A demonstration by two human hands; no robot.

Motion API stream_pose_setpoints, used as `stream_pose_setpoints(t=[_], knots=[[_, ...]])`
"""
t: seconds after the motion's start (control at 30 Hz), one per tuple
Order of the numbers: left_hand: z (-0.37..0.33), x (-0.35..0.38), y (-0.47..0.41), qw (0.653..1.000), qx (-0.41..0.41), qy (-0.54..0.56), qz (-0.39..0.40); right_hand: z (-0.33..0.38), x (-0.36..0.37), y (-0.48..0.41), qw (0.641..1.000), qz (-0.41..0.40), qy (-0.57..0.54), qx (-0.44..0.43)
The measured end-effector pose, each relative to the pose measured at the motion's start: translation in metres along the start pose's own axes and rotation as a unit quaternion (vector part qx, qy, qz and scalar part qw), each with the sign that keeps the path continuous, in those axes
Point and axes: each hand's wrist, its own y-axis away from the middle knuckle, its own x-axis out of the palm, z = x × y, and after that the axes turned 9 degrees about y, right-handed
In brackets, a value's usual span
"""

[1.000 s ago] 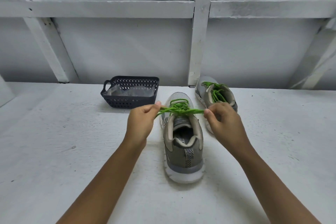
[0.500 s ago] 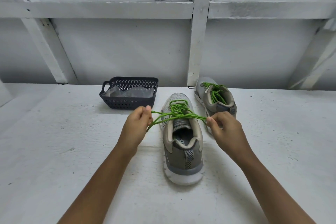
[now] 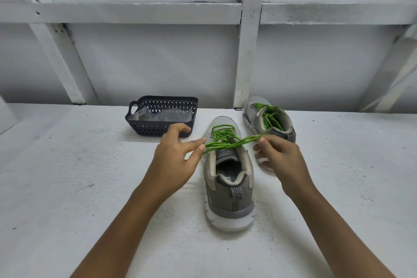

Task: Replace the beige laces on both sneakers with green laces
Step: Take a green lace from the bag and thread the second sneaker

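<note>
The near grey sneaker [image 3: 229, 187] stands heel toward me, threaded with a green lace [image 3: 222, 140] tied into a bow at the top eyelets. My left hand [image 3: 174, 158] is just left of the bow with its fingers spread and fairly straight; two fingertips touch the end of the left loop. My right hand [image 3: 279, 156] is on the right side and pinches the tip of the right loop between thumb and index finger. The second grey sneaker [image 3: 269, 117] sits behind to the right, also with a green lace [image 3: 270, 117].
A dark perforated basket [image 3: 162, 130] holding clear plastic wrapping stands behind my left hand. Everything rests on a white painted surface [image 3: 90, 187] backed by a white wall with beams; an upright post [image 3: 246, 52] stands just behind the far sneaker.
Both hands were pulling the loops outward; now my left hand has opened its fingers off the left loop, and the loops lie slacker across the shoe.
</note>
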Motion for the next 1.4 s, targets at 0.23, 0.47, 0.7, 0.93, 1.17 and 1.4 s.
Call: stream_pose_setpoints(t=[0.23, 0.47, 0.7, 0.93, 1.17, 1.4], knots=[[-0.006, -0.003, -0.003, 0.989, -0.055, -0.004, 0.135, 0.025, 0.000, 0.012, 0.952, 0.178, 0.177, -0.174], [-0.014, -0.006, -0.016, 0.979, -0.128, -0.001, 0.159, 0.040, 0.004, 0.014, 0.843, 0.245, 0.436, -0.198], [-0.040, -0.006, -0.034, 0.903, -0.220, 0.337, 0.149, 0.048, 0.005, 0.017, 0.838, 0.269, 0.421, -0.220], [-0.042, 0.008, -0.021, 0.889, -0.232, 0.377, 0.118, 0.044, -0.023, 0.017, 0.917, 0.261, 0.267, -0.140], [-0.031, 0.008, -0.005, 0.985, -0.095, -0.038, 0.140, 0.034, -0.023, 0.016, 0.954, 0.182, 0.205, -0.118], [-0.023, 0.008, -0.007, 0.963, -0.204, 0.086, 0.155, 0.007, 0.002, 0.011, 0.968, 0.109, 0.220, 0.046]])
